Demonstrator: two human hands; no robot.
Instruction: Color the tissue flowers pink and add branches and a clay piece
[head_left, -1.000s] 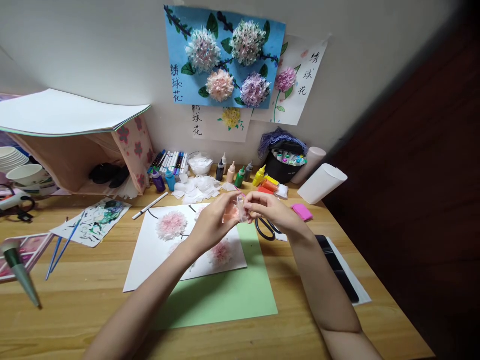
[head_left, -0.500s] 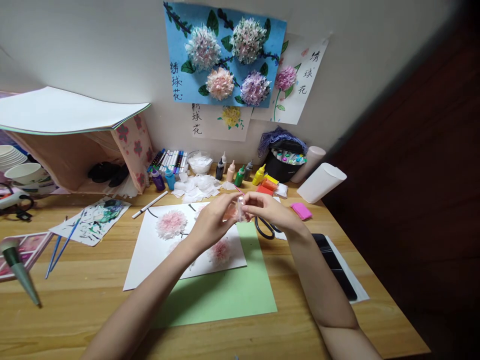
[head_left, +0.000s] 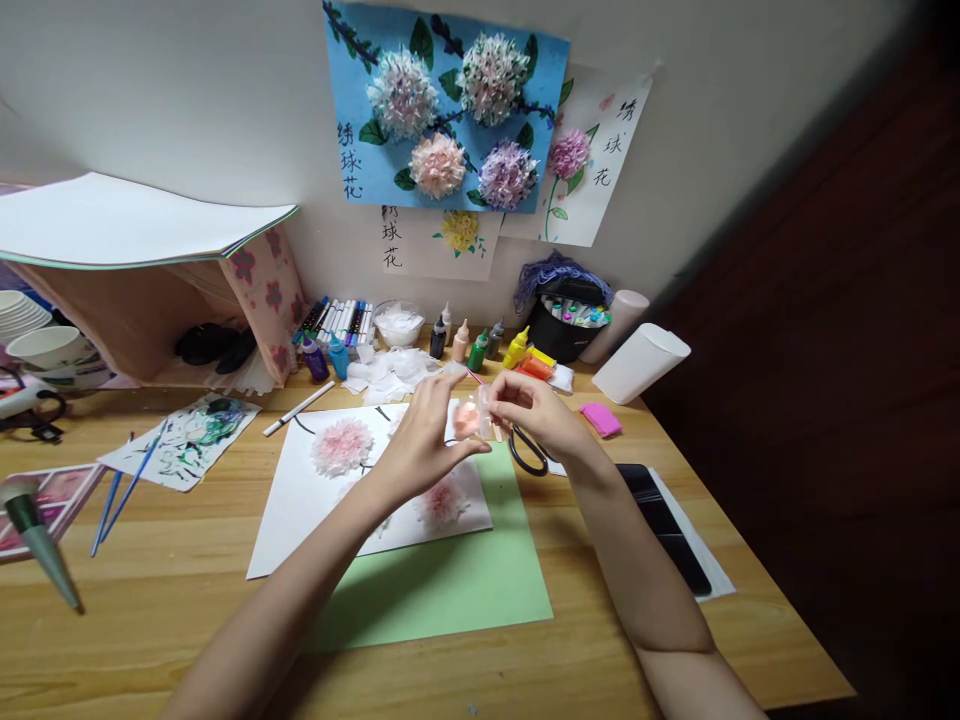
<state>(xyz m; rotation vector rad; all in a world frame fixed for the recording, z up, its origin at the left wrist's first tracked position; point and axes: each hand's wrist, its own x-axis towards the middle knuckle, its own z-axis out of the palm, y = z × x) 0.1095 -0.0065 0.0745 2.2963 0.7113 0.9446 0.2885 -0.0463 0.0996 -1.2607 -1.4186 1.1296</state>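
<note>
A small clear packet with something peach-coloured inside (head_left: 468, 416) is pinched between the thumb and fingers of my right hand (head_left: 529, 408). On its left side is my left hand (head_left: 429, 430), thumb and fingers spread apart around the packet without gripping it. Beneath both hands lies a white sheet (head_left: 292, 520) bearing several fluffy pink-and-white paper flowers (head_left: 341, 447). That sheet rests on a green sheet (head_left: 450, 600). Black-handled scissors (head_left: 529, 452) lie just below my right hand, their blades mostly hidden.
Torn white tissue pieces (head_left: 394, 372), small paint bottles (head_left: 478, 350) and markers (head_left: 337, 322) line the back. A pink packet (head_left: 601, 419), a white container (head_left: 641, 362) and a black phone (head_left: 667, 530) are at right. Left are blue paintbrushes (head_left: 127, 495) and a large makeup-style brush (head_left: 39, 540).
My left hand's fingers have spread and come off the packet, whose peach contents now show more. My right hand keeps its pinch in nearly the same place.
</note>
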